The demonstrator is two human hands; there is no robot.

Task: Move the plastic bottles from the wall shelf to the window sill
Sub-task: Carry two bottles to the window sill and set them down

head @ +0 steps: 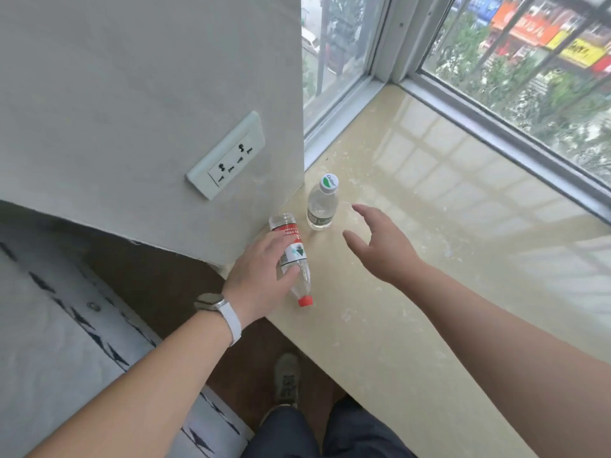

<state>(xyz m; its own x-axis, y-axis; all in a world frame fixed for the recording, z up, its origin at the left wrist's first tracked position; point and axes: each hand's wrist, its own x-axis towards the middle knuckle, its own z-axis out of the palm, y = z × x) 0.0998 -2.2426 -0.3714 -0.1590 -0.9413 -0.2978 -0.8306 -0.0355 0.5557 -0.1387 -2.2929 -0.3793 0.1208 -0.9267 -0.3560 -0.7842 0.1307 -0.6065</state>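
Placing step, centre frame: left hand (261,269) clamped red-capped bottle (292,259), tilted at sill (429,226) edge; right hand (380,242) spread, empty. Next: stand it upright beside white-capped bottle (322,206).

Grey wall (132,94) with a white double socket (226,156), barred daylight window (515,71), dark brown floor (158,285).

Sitting on the grey wall (115,94), tilted in this view: a white double power socket (226,156). Showing beyond the window glass (529,77): green trees and blurred red, orange and yellow shop signs (542,31). Lying low on the left: a pale sheet (66,342) printed with dark triangular marks, over brown flooring (158,292). Standing on that floor: a grey shoe (287,380), with dark trouser legs (317,431) nearer the camera.
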